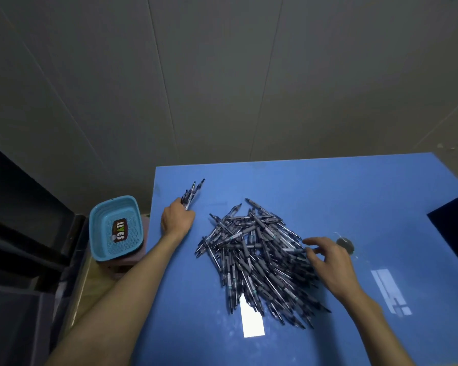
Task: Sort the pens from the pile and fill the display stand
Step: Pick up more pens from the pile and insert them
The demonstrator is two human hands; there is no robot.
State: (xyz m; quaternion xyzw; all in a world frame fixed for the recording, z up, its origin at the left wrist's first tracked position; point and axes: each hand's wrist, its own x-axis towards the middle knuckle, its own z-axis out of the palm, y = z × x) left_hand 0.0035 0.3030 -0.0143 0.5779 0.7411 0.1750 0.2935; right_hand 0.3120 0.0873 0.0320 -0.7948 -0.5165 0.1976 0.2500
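Observation:
A big pile of dark grey pens (257, 260) lies in the middle of the blue table (354, 196). My left hand (176, 219) rests near the table's left edge, shut on a small bundle of pens (192, 192) whose tips point away from me. My right hand (328, 260) lies on the right side of the pile with its fingers spread, touching the pens there. No display stand is in view.
A light blue plastic basket (115, 228) with a label inside stands on a stool left of the table. A small dark round object (344, 244) lies just beyond my right hand. A dark box corner (452, 233) juts in at the right edge.

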